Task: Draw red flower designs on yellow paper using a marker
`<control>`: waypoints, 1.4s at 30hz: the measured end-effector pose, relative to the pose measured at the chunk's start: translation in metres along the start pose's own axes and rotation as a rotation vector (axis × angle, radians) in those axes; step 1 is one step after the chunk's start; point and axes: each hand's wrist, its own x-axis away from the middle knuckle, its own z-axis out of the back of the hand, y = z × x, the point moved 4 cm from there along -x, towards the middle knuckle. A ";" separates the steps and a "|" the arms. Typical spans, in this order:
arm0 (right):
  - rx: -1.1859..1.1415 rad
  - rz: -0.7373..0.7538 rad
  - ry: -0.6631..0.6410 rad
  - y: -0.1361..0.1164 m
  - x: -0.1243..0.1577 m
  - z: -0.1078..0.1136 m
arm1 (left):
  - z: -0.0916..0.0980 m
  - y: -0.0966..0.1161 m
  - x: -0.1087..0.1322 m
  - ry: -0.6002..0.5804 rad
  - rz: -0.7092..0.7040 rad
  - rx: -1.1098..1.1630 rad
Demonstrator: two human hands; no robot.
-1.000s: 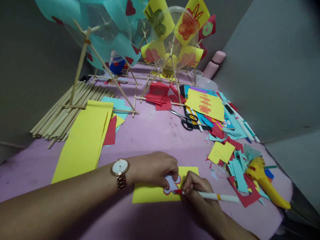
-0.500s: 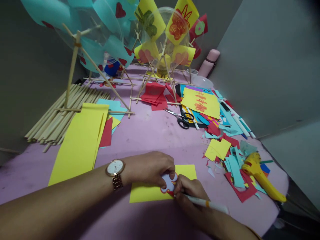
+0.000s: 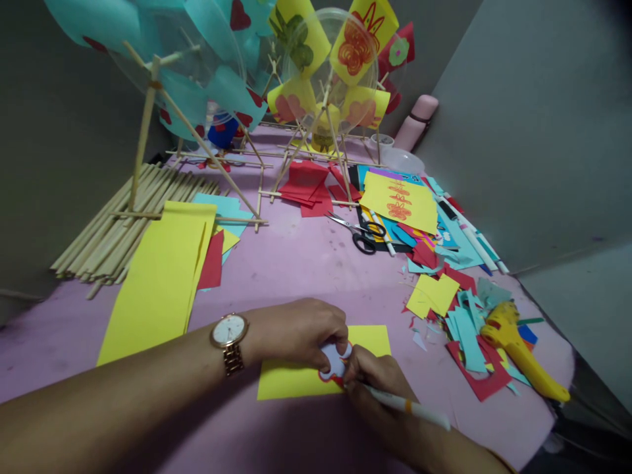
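Note:
A yellow paper sheet (image 3: 291, 384) lies on the pink tabletop in front of me. On it rests a small pale lilac cutout (image 3: 334, 363) with rounded lobes, and a red line shows along its lower edge. My left hand (image 3: 311, 332), with a watch (image 3: 230, 331) on its wrist, presses the cutout down with thumb and curled fingers. My right hand (image 3: 378, 382) is closed around a white marker (image 3: 415, 409) with an orange band. The marker's tip is hidden behind the fingers at the cutout's right edge.
Long yellow strips (image 3: 153, 289) and wooden sticks (image 3: 118, 224) lie left. Pinwheel stands (image 3: 323, 105) rise at the back. Scissors (image 3: 363, 234), a decorated yellow sheet (image 3: 399, 203), paper scraps (image 3: 467, 336) and a yellow glue gun (image 3: 526, 352) lie right.
The view has shifted very slightly, so the objects sit a little further right. The marker's rear end has tilted slightly; both hands keep their holds.

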 end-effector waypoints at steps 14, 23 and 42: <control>-0.262 -0.108 0.083 0.016 0.003 -0.002 | 0.000 -0.001 0.001 -0.001 0.026 0.010; -0.159 -0.079 0.046 0.013 0.006 0.006 | 0.000 -0.001 -0.001 -0.018 0.040 0.008; -0.049 0.026 0.036 0.007 0.006 0.002 | 0.000 0.006 -0.002 0.024 0.109 -0.007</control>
